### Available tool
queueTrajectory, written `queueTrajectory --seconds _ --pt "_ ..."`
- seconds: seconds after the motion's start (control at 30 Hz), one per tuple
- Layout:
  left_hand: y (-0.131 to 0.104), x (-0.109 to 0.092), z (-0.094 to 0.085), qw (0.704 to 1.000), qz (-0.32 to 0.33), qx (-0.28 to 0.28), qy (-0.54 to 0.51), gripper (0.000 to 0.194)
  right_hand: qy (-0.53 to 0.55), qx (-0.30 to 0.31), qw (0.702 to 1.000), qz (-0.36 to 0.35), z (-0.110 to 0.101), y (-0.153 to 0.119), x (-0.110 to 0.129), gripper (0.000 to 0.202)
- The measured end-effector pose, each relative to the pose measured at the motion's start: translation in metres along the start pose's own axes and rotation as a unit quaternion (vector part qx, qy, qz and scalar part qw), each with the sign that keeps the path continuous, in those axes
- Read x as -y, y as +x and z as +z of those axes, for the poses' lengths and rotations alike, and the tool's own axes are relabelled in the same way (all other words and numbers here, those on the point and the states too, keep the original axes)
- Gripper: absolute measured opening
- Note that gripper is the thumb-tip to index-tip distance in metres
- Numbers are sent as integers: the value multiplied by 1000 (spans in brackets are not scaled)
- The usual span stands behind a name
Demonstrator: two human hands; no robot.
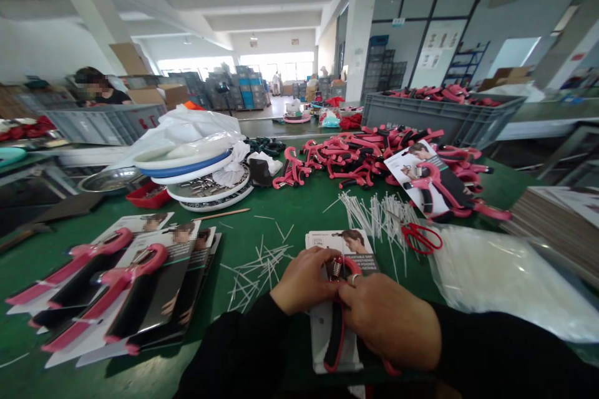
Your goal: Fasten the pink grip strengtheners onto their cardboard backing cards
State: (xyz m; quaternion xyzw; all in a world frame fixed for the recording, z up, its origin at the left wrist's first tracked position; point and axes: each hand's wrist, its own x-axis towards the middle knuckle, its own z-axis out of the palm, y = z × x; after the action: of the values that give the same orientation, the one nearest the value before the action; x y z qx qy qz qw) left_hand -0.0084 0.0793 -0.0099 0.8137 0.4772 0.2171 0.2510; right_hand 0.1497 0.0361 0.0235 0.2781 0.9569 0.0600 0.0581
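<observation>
A pink and black hand grip strengthener (335, 336) lies on a printed backing card (321, 324) at the table's near edge. My left hand (304, 280) is closed on it from the left, fingers by its metal spring. My right hand (390, 321) is closed over its right side, covering most of that handle, whose pink end shows below. A thin white strip stands up beside the spring; its lower end is hidden by my fingers. White cable ties (259, 265) lie loose to the left, and a bundle of cable ties (374, 218) lies beyond the card.
Carded grip strengtheners (126, 280) are stacked at left. Red-handled scissors (421, 238), clear plastic bags (505, 280) and stacked cards (556, 224) sit at right. Behind are a pile of pink grips (355, 153), stacked trays (210, 190) and a grey crate (435, 118). A person (105, 90) is at far left.
</observation>
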Motion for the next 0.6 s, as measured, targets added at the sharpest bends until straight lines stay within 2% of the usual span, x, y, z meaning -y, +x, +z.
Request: queueTrajectory --seconds 0.17,0.27,0.4,0.6 --pt "0 3 -1 1000 12 9 -17 47 -24 -34 996 -77 11 2 -4 15" --pt "0 4 -2 1000 10 11 -24 49 -32 -21 993 -112 10 1 -6 13" --pt "1 6 -2 999 5 14 -29 52 -45 -6 993 -108 4 1 -5 11" --pt "3 7 -1 999 3 18 -36 54 -54 27 981 -184 0 3 -6 11"
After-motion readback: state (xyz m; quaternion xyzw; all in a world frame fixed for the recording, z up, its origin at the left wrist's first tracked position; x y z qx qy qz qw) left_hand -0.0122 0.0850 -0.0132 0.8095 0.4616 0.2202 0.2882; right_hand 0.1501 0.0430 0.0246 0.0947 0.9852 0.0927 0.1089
